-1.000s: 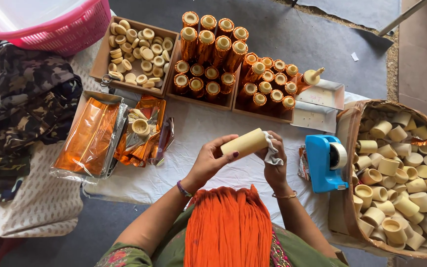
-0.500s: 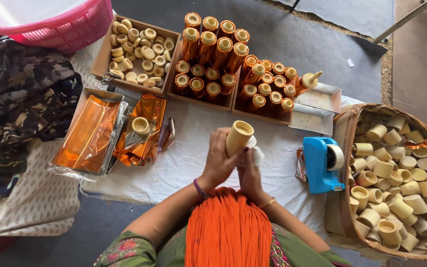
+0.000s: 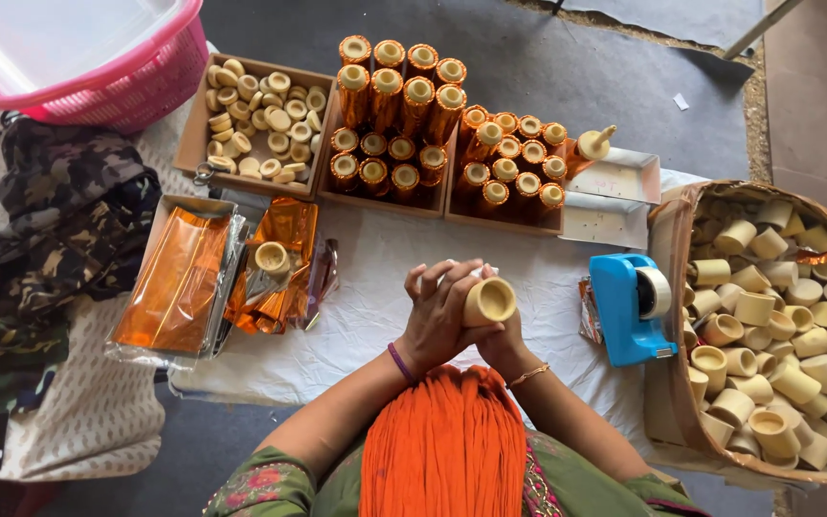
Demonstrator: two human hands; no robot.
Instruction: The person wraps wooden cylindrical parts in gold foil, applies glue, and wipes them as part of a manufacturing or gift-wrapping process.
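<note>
Both hands clasp one cream cone above the white cloth.

The left hand (image 3: 442, 311) wraps the pale, hollow cone (image 3: 488, 301), fingers curled but loosely spread; the right hand (image 3: 502, 347) grips beneath it, mostly hidden. A blue tape dispenser (image 3: 630, 308) stands just right; glossy orange film sheets (image 3: 180, 281) lie left; boxes of orange-wrapped cones (image 3: 404, 105) sit beyond.
</note>
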